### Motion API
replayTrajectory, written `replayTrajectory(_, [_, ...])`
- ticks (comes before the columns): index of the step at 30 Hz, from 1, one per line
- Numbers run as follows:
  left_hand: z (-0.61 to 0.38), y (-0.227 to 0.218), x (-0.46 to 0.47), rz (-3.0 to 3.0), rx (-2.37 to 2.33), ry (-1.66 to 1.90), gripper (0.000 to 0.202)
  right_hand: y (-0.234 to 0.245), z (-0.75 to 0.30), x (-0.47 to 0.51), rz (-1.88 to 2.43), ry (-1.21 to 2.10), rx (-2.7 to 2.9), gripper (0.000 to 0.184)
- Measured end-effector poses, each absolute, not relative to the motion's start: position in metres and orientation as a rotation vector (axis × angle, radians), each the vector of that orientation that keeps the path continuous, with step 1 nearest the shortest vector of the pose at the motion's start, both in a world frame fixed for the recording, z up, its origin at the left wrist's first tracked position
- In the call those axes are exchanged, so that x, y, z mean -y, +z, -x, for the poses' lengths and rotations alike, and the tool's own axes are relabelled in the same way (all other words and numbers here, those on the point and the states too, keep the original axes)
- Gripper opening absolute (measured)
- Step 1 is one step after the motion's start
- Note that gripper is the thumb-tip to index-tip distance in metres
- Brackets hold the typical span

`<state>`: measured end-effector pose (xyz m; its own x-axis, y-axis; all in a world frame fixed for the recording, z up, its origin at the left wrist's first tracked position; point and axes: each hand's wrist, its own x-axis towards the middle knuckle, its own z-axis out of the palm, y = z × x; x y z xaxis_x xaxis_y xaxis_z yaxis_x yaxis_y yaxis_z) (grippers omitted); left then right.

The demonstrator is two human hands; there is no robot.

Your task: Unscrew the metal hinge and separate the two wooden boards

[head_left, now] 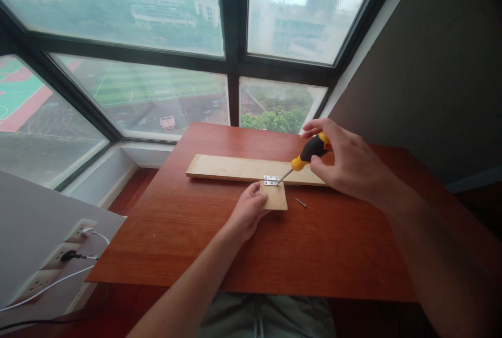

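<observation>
A small square wooden board [276,199] is gripped at its left edge by my left hand [249,208], thumb on top. A silver metal hinge [271,180] spans from this board to a long wooden plank [227,167] behind it. My right hand [345,157] has its fingers around the handle end of a yellow and black screwdriver [312,150]. The shaft slants down to the left, its tip at the right end of the hinge on the small board. Whether a screw sits under the tip is too small to tell. A loose screw [300,202] lies right of the small board.
The reddish-brown wooden table [188,244] carries everything. Large windows with dark frames [233,66] stand behind it. At lower left, wall sockets [58,257] hold plugs with white and black cables. A dark wall [423,76] rises on the right.
</observation>
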<state>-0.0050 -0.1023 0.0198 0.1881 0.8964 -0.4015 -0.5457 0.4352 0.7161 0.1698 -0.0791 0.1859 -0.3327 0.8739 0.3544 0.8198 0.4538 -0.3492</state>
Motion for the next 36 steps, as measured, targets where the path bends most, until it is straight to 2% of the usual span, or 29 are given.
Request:
replayTrajectory(9, [0.0046,0.0194,0.1014,-0.467,-0.906,1.059,0.034,0.1832,-0.1694,0.0718,1.483,-0.014,2.202,0.024])
replayTrajectory(15, [0.0039,0.0193,0.1014,-0.461,-0.914,1.067,0.034,0.1838,-0.1727,0.0773,1.372,0.067,2.243,0.041])
replayTrajectory(24, [0.0048,0.0202,0.1026,-0.463,-0.898,1.067,0.032,0.1803,-0.1722,0.0712,1.475,-0.034,2.182,0.025])
replayTrajectory(29, [0.0044,0.0199,0.1025,-0.458,-0.906,1.064,0.032,0.1841,-0.1726,0.075,1.489,0.056,2.207,0.039])
replayTrajectory(36, [0.004,0.0198,0.1018,-0.466,-0.914,1.066,0.033,0.1853,-0.1719,0.072,1.618,-0.092,2.159,0.02])
